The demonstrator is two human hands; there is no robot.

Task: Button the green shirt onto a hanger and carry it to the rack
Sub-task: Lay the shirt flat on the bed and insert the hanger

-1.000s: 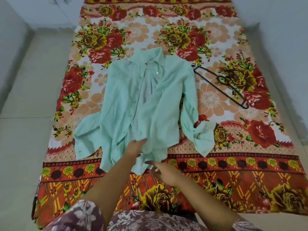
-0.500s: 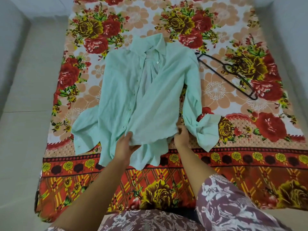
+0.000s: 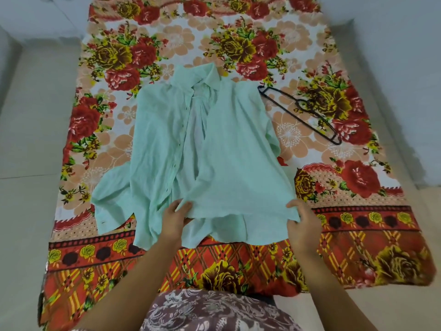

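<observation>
- The pale tiled floor [image 3: 28, 163] takes up the far left. A red, orange and yellow floral cloth [image 3: 358, 235] is spread over it, and everything else lies on that cloth.
- The pale green, crinkled cotton shirt [image 3: 226, 151] lies front-up in the middle of the cloth, with its collar [image 3: 205, 75] at the far end and its hem at the near end. Its loose left-side sleeve [image 3: 112, 201] is splayed out toward the near left.
- The shirt is open. The buttoned edge [image 3: 177, 149] runs down left of centre, and the right front panel is partly drawn across it.
- The left hand [image 3: 175, 219] pinches that panel's near hem close to the centre, with the thumb on top and the fingers tucked under the fabric.
- The right hand [image 3: 303, 225] grasps the same hem at its right corner, so the cloth is stretched between the two hands.
- The thin black wire hanger [image 3: 299, 114] lies flat on the cloth, just right of the shirt's far shoulder and apart from both hands. It is not yet inside the shirt.
- The step looks to be laying the front panel out flat. To do it well, pull evenly toward the near side with both hands so the wrinkles run out.
- Keep the collar where it lies, and line the panel's edge up with the buttons.
- Leave the neck open enough for the hanger to slide in before the top button is fastened.
</observation>
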